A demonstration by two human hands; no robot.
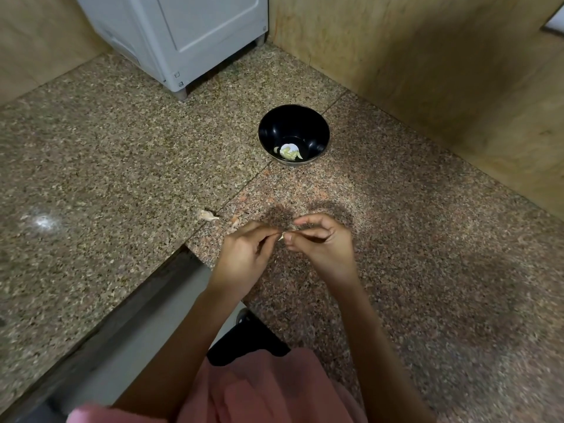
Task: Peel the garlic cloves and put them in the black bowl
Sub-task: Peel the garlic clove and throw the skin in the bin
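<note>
We see both hands close together above the speckled stone worktop (412, 239), and they meet at one small garlic clove (281, 236). The right hand (322, 241) pinches the clove between thumb and curled fingers. The left hand (244, 254) has its fingers bent too, and its fingertips grip the clove's near end; we cannot tell if they hold skin or the clove itself. Only a pale tip of the clove shows between the fingers.

Just to the left lie an unpeeled piece of garlic (208, 215) and a small scrap of skin (234, 222). Farther back stands the black bowl (274, 129), with some peeled cloves (289, 153) at its bottom. Behind it, in the corner, stands a white appliance (189, 41).
</note>
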